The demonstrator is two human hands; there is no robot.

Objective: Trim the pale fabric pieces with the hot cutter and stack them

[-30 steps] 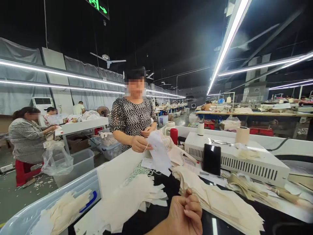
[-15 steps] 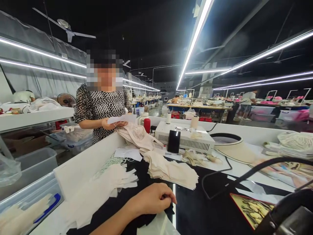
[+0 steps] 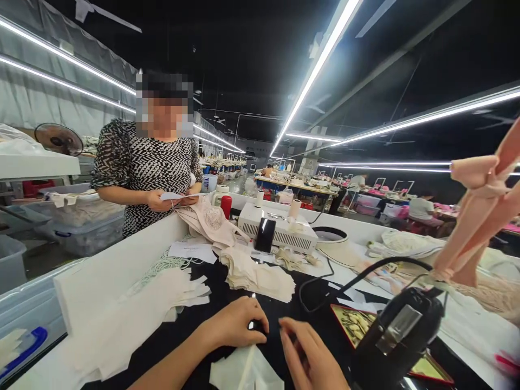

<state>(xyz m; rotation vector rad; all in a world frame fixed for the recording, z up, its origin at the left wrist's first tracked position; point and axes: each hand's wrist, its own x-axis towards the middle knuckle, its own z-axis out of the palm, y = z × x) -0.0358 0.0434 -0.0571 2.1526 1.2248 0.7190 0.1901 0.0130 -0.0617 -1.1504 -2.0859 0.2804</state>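
My left hand (image 3: pixel 238 322) is over the black table surface, fingers curled and thumb close to the forefinger. Anything between their tips is too small to make out. Just below it lies a pale, translucent fabric piece (image 3: pixel 247 371). To the right, my right hand (image 3: pixel 311 355) has its fingers stretched forward and loosely bent, with nothing seen in them. A stack of cream fabric pieces (image 3: pixel 260 276) lies beyond both hands. Left of my left forearm spreads a pile of white cut pieces (image 3: pixel 138 309).
A black machine head (image 3: pixel 400 336) stands at right, beside a red-edged tray (image 3: pixel 351 322) of small pieces. Behind are a phone (image 3: pixel 265 234), a white control box (image 3: pixel 284 230) and a visor (image 3: pixel 331 244). Across the partition a person (image 3: pixel 152 168) holds paper over beige garments (image 3: pixel 209 219).
The view has swung right, bringing the machine head and peach fabric strips further in. My right hand has come into view beside my left, which stays near the pale fabric piece.
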